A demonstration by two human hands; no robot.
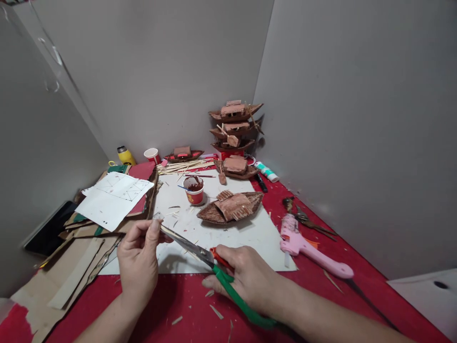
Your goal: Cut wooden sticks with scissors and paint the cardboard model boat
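Grey walls (171, 71) are enclosing a red table (171, 297), on which a white sheet (228, 250) is lying. At the front of the sheet, the left hand (139, 257) is pinching a small pale piece (158, 216) between thumb and fingers. The right hand (250, 278) is closing around the handles of the green-and-orange scissors (203, 255), whose blades are pointing toward the left fingertips; whether they are touching the piece is hard to tell. Beyond the scissors, a brown model boat (232, 208) is resting on the sheet, with a red paper cup (194, 197) of brown paint standing just behind it, to its left. More model boats (233, 113) are sitting stacked near the corner. Cardboard (76, 276) is spreading along the left side, while a pink glue gun (303, 247) is lying on the right.
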